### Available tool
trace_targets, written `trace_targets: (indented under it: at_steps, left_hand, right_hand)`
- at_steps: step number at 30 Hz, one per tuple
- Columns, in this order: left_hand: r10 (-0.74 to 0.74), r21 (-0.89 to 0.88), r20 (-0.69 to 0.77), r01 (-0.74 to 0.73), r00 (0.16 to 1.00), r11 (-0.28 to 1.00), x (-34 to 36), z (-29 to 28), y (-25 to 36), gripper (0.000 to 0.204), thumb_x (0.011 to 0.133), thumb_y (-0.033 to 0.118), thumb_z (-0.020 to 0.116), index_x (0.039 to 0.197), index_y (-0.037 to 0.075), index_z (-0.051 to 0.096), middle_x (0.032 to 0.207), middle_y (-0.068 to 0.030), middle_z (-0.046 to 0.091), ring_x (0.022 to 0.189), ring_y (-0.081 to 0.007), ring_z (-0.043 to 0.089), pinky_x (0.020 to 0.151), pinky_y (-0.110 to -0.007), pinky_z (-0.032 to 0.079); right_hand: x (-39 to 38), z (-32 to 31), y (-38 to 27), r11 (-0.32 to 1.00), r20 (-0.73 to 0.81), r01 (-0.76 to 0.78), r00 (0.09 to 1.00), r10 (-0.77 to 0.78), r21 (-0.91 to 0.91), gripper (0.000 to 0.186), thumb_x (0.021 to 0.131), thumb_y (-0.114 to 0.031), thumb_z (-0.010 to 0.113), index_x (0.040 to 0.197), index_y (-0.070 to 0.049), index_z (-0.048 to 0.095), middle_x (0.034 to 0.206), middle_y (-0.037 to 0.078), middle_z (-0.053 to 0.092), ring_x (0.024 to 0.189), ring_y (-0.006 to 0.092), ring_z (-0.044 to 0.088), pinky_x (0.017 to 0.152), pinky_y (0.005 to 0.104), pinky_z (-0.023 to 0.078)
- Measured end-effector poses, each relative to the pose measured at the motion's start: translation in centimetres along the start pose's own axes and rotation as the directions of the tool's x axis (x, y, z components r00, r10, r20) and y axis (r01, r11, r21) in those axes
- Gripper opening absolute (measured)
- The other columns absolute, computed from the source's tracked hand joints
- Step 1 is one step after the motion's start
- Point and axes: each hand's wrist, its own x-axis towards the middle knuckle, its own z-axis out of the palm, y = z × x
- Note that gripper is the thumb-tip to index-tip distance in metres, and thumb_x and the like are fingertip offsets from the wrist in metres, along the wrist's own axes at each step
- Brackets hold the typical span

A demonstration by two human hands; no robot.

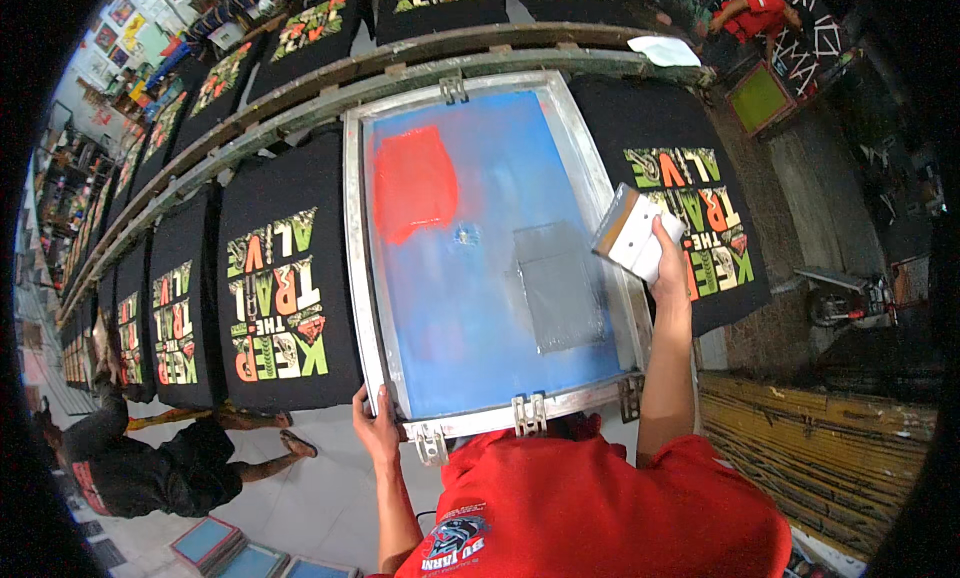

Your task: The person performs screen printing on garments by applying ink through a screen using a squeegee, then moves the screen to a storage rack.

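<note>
Squeegee sits in the right hand's grip, apart from the left hand, which holds a corner of the screen-printing frame. Blue mesh lies between the hands, with red ink ahead of the left.

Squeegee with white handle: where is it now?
In the head view, the squeegee is right of centre, in the right hand, overlapping the right edge of the screen frame and the black shirt beside it.
</note>
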Motion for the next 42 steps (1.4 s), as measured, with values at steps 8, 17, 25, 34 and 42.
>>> trace_targets:
  at_steps: [8,17,25,34,42]
  left_hand:
    - [-0.007,-0.071,0.077,0.012,0.997,0.997,1.3,0.2,-3.2,0.048,0.099,0.021,0.066,0.136,-0.006,0.056,0.118,-0.0116,0.067,0.100,-0.0147,0.060,0.089,-0.031,0.049]
    - [0.000,-0.073,-0.009,-0.001,1.000,0.997,1.3,0.6,-2.6,0.044,0.096,0.027,0.070,0.122,-0.007,0.065,0.105,-0.0106,0.070,0.094,-0.0142,0.061,0.084,-0.029,0.049]
    - [0.031,-0.046,-0.034,-0.033,0.999,0.998,1.5,0.9,-3.4,0.046,0.094,0.030,0.072,0.118,-0.009,0.066,0.105,-0.0144,0.071,0.094,-0.0169,0.063,0.085,-0.033,0.050]
    - [0.053,-0.068,-0.015,-0.054,0.999,0.996,1.2,0.9,-2.5,0.047,0.094,0.031,0.071,0.119,-0.009,0.065,0.104,-0.0156,0.071,0.094,-0.0181,0.063,0.085,-0.033,0.050]
    - [0.058,-0.077,-0.040,-0.061,0.998,0.995,1.6,0.7,-3.4,0.050,0.094,0.031,0.073,0.120,-0.010,0.064,0.105,-0.0156,0.071,0.093,-0.0175,0.063,0.084,-0.032,0.050]
  right_hand:
    - [-3.7,8.7,-2.5,0.295,0.553,0.587,0.810,-0.195,-0.754,0.035,0.078,-0.012,0.080,0.109,0.002,0.069,0.103,0.015,0.074,0.093,0.0250,0.071,0.086,0.0366,0.053]
    - [-1.9,12.7,3.0,-0.256,0.838,0.798,0.514,-0.181,-0.545,0.026,0.079,-0.002,0.059,0.100,-0.011,0.073,0.096,0.008,0.071,0.097,0.0253,0.064,0.090,0.0414,0.041]
    - [-7.8,7.2,3.1,-0.286,0.966,0.944,0.211,0.147,-0.163,0.023,0.079,-0.005,0.063,0.097,-0.018,0.071,0.100,0.000,0.068,0.102,0.0182,0.060,0.108,0.0432,0.037]
    - [-1.7,9.6,-1.0,-0.342,0.978,0.926,0.198,0.073,-0.162,0.023,0.079,-0.004,0.063,0.094,-0.018,0.073,0.096,0.001,0.070,0.101,0.0191,0.062,0.108,0.0495,0.035]
    - [-4.6,10.6,2.9,-0.358,0.817,0.746,0.569,-0.094,-0.561,0.017,0.077,-0.004,0.064,0.089,-0.010,0.073,0.091,0.008,0.070,0.093,0.0249,0.063,0.088,0.0401,0.042]
